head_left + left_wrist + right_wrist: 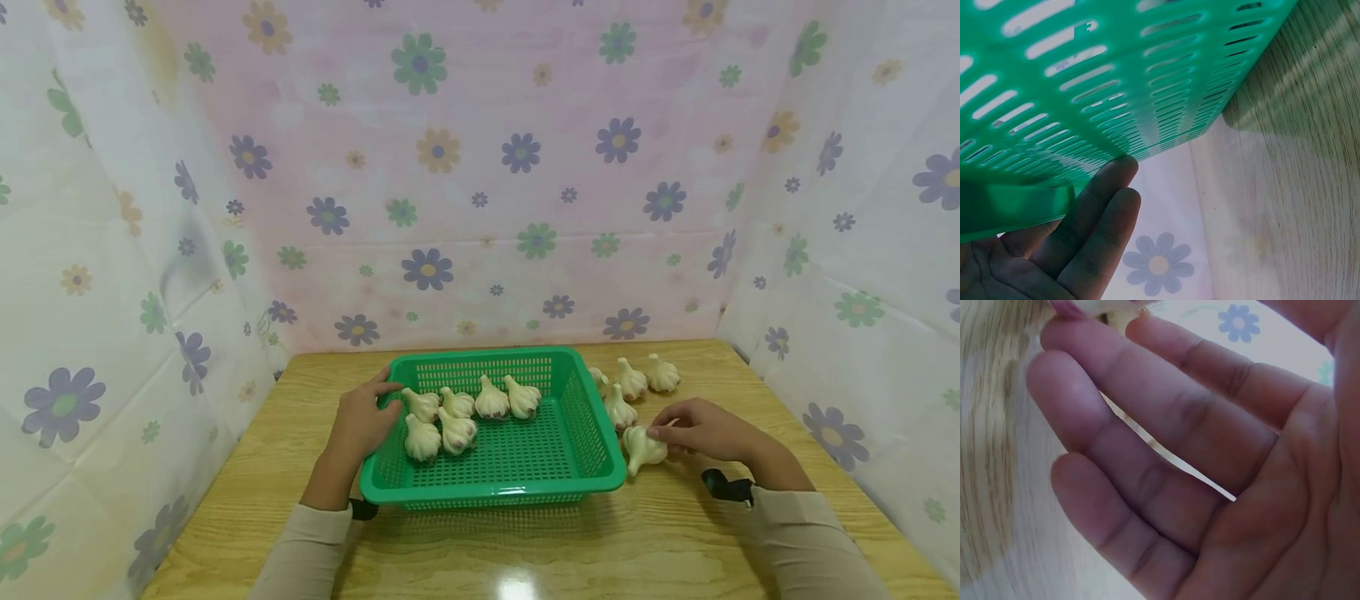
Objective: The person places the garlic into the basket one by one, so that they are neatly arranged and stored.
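Note:
A green plastic basket (493, 492) stands on the table with several garlic bulbs (492, 398) inside, grouped toward its left and back. My left hand (364, 421) grips the basket's left rim, thumb over the inner side. In the left wrist view, its fingers (1100, 231) lie beneath the rim along the slotted outer wall (1166, 94). Right of the basket, my right hand (705, 429) pinches a garlic bulb (645, 447) whose stem points toward the front. Only a sliver of that bulb (1094, 306) shows above the fingertips in the right wrist view.
Several more garlic bulbs (632, 382) lie on the wooden table (450, 554) behind the right hand, the closest beside the basket's right wall. Flower-patterned cloth (480, 200) encloses the table at the back and both sides.

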The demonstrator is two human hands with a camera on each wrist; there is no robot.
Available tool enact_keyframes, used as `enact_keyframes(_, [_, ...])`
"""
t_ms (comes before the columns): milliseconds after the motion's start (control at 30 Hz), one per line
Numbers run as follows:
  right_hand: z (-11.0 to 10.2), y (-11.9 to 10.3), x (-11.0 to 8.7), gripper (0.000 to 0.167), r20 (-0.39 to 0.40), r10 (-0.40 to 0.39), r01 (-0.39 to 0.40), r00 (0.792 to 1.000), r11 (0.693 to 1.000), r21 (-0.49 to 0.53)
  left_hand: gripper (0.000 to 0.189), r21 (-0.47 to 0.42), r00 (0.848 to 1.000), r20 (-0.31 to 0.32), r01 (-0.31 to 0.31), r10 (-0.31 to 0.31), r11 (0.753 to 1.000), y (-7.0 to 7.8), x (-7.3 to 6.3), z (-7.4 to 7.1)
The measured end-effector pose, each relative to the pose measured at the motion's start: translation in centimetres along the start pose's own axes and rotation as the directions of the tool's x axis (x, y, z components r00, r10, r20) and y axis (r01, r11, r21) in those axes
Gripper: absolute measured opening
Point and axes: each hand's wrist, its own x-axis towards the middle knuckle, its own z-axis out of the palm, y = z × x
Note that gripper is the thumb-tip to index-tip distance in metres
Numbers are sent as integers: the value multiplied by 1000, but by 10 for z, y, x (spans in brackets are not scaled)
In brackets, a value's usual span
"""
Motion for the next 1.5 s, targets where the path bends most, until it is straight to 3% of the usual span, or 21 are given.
enact_keyframes(200, [-3,4,-2,55,21,78,-80,997,992,95,39,-2,1000,1,8,-8,1000,-1,0,0])
enact_keyframes(300, [-5,5,-4,63,33,75,-79,997,987,138,40,-5,1000,3,11,-11,1000,-1,0,0])
enact_keyframes(500, [-7,5,-9,58,-11,18,-16,1000,991,136,40,0,1000,10,15,-15,1000,0,0,0])
enact_keyframes(767, [-9,5,-10,55,-19,37,-36,999,996,78,41,-4,1000,13,14,-14,1000,0,0,0])
enact_keyframes(933, [-8,3,-10,59,40,5,-5,999,1000,-3,41,-4,1000,12,13,-13,1000,1,-1,-1])
enact_keyframes(1133, [-1,1,-8,85,125,26,-42,992,991,128,41,-12,1000,16,13,-13,1000,1,0,-1])
enact_keyframes(1333, [1,1,-6,80,109,-23,10,994,993,116,40,-19,1000,19,12,-12,1000,0,0,0])
enact_keyframes(1500, [2,0,-3,69,68,-7,2,998,997,81,41,-14,1000,15,11,-11,1000,-1,0,-1])
